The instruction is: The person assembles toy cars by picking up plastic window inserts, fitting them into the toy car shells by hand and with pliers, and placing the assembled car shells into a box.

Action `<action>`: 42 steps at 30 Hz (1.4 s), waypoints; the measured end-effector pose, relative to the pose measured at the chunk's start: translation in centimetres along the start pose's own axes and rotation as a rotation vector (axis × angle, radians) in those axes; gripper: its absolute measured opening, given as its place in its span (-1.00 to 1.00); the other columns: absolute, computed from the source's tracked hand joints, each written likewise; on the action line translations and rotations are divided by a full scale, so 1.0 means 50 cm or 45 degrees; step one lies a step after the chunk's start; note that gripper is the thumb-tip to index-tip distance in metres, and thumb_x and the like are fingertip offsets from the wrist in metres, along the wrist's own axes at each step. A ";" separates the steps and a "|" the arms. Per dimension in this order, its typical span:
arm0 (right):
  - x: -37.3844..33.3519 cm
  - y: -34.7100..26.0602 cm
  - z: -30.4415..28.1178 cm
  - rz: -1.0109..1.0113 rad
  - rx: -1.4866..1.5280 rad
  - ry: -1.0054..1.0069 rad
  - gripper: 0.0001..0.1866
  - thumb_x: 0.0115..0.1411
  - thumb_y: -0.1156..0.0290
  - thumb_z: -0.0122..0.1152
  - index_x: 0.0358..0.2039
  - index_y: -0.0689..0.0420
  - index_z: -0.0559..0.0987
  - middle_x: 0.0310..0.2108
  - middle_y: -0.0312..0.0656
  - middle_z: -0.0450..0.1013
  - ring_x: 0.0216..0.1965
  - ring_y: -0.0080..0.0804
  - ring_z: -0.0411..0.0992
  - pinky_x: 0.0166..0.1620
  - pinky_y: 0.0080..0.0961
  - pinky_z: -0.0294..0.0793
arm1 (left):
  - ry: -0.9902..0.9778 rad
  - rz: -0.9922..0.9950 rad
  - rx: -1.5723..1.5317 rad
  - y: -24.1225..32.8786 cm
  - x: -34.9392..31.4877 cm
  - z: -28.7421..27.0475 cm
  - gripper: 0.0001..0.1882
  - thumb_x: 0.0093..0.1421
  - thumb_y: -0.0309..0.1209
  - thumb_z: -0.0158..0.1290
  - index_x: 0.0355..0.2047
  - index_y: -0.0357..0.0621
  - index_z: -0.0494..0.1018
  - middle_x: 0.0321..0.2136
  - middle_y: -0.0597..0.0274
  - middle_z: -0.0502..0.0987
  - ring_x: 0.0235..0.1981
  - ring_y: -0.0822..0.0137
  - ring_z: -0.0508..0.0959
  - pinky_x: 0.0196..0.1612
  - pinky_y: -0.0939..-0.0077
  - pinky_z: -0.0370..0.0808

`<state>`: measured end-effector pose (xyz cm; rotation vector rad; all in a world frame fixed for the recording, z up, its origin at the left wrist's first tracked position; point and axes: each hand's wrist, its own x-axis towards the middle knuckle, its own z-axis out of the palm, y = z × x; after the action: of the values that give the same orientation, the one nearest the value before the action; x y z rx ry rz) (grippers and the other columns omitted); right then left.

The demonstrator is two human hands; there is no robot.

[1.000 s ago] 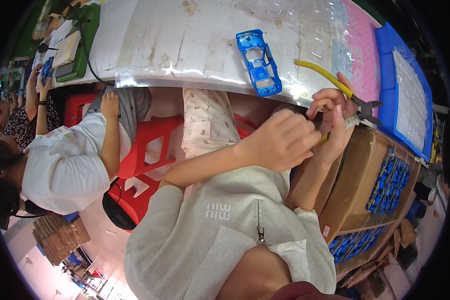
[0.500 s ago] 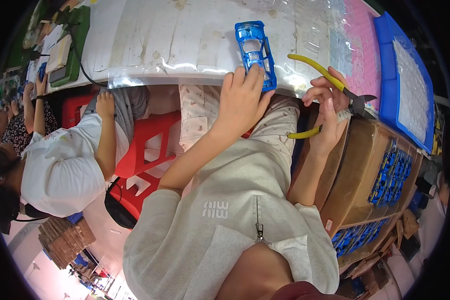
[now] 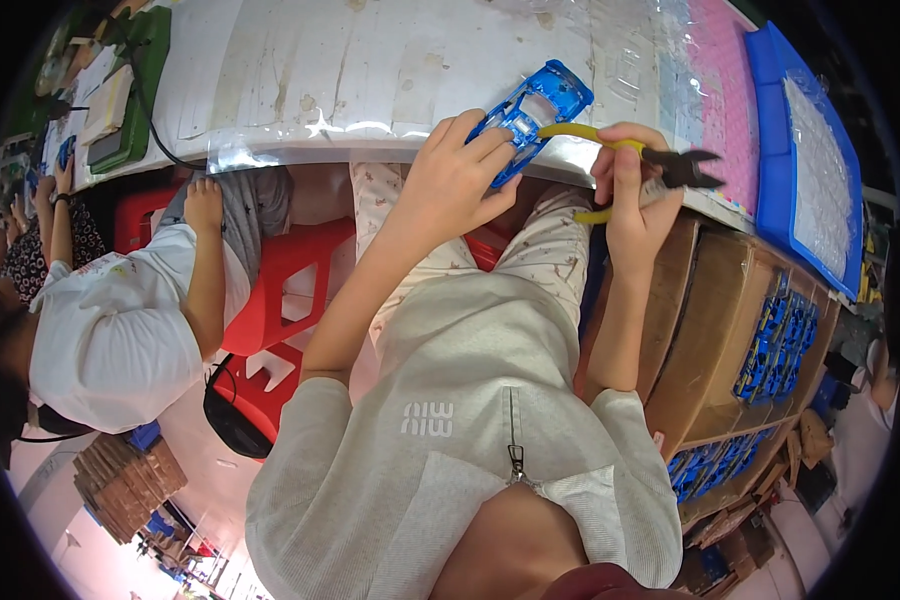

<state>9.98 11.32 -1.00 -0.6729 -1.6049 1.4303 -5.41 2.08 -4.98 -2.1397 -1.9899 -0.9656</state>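
Note:
My left hand (image 3: 460, 175) grips the near end of a blue toy car body (image 3: 558, 92), a hollow shell with window openings. It is tilted, its far end pointing up and to the right, over the table's near edge. In my right hand (image 3: 632, 180) is a pair of cutting pliers (image 3: 682, 166) with yellow handles and dark jaws. The jaws point right, away from the car body. One yellow handle reaches left and overlaps the shell; whether it touches cannot be told. The other handle sticks out below my fingers.
The white table (image 3: 390, 70) has a clear plastic cover. On its right stands a blue tray (image 3: 776, 150) holding clear plastic pieces. Below are cardboard boxes (image 3: 715, 330) with several blue parts. A co-worker in white (image 3: 120, 320) sits left, beside a red stool (image 3: 282, 290).
The blue car body has turned clockwise and shifted right, its near end still in my left hand. My right hand has moved slightly left and up, bringing a plier handle over the shell.

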 end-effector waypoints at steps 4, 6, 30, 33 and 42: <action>0.029 -0.007 0.016 -0.122 -0.235 0.032 -0.86 0.17 0.45 0.04 -0.44 0.25 0.49 -0.64 -0.34 0.35 -0.61 -0.71 0.26 -0.54 -0.77 0.16 | -0.004 -0.011 -0.038 -0.006 -0.003 0.001 -0.78 -0.14 -0.39 0.11 -0.45 -0.20 0.42 -0.28 0.27 0.47 -0.15 0.10 0.37 -0.14 0.30 0.36; 0.037 -0.019 0.022 -0.223 -0.191 0.033 -0.87 0.16 0.46 0.05 -0.44 0.25 0.50 -0.61 -0.33 0.38 -0.61 -0.72 0.26 -0.53 -0.76 0.18 | 0.014 0.018 -0.057 -0.010 -0.003 0.003 -0.78 -0.15 -0.39 0.12 -0.45 -0.19 0.42 -0.31 0.28 0.47 -0.16 0.10 0.37 -0.15 0.30 0.36; 0.060 0.061 0.049 -0.305 -0.425 -0.072 -0.83 0.17 0.43 0.04 -0.49 0.25 0.47 -0.57 -0.31 0.41 -0.53 -0.66 0.28 -0.45 -0.73 0.23 | 0.038 0.045 -0.112 -0.026 0.001 0.007 -0.72 -0.20 -0.41 0.14 -0.43 -0.20 0.39 -0.34 0.22 0.43 -0.20 0.09 0.38 -0.18 0.32 0.38; 0.035 0.031 0.048 -0.168 -0.182 -0.036 -0.84 0.18 0.43 0.03 -0.46 0.24 0.47 -0.54 -0.33 0.40 -0.52 -0.68 0.26 -0.45 -0.75 0.21 | 0.138 0.000 -0.223 -0.021 -0.002 0.008 -0.66 -0.22 -0.41 0.14 -0.39 -0.22 0.32 -0.33 0.14 0.37 -0.23 0.10 0.37 -0.18 0.32 0.36; 0.019 0.026 0.051 -0.243 -0.398 -0.206 -0.87 0.16 0.46 0.03 -0.48 0.23 0.46 -0.58 -0.35 0.36 -0.60 -0.70 0.20 -0.51 -0.72 0.17 | 0.139 -0.034 -0.221 -0.020 0.000 0.012 -0.61 -0.18 -0.45 0.13 -0.28 -0.18 0.31 -0.22 0.13 0.40 -0.21 0.04 0.39 -0.16 0.29 0.35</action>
<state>7.14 11.11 -1.98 -0.5719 -1.9883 1.1299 -6.08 2.51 -5.84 -2.0963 -1.9542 -1.2737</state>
